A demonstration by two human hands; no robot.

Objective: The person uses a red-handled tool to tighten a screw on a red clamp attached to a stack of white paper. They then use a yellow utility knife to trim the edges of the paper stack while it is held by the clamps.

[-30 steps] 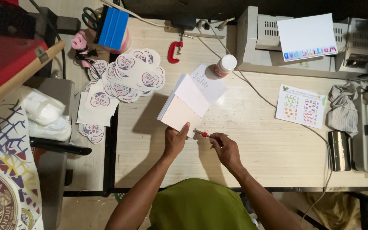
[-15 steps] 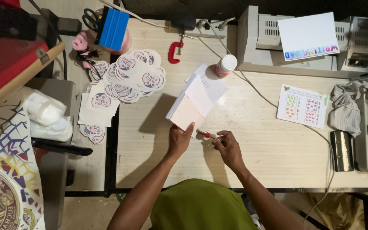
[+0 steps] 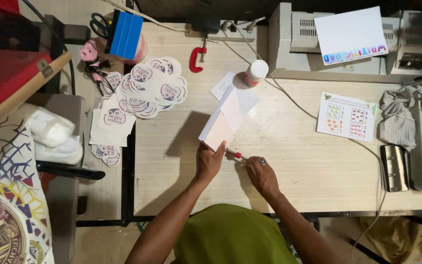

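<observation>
1. Red board (image 3: 6,80) lies at the far left, with white padded packs (image 3: 54,137) on a grey stand just below it.
2. Round printed stickers (image 3: 145,90) are spread in a heap on the left part of the pale wooden surface (image 3: 318,176); a blue squeegee (image 3: 127,34) and a red clamp (image 3: 196,58) sit above them.
3. White paper stack (image 3: 225,120) stands tilted near the middle of the surface, its lower corner held up by the left hand (image 3: 209,161), whose fingers grip that corner.
4. Just beside it, the right hand (image 3: 261,177) is closed around a thin tool with a red band (image 3: 240,156), whose tip touches the stack's lower edge.
5. A white bottle (image 3: 256,72) stands behind the stack.
6. Further right lies a printed sheet with coloured squares (image 3: 346,117), then a crumpled grey cloth (image 3: 396,122).
</observation>
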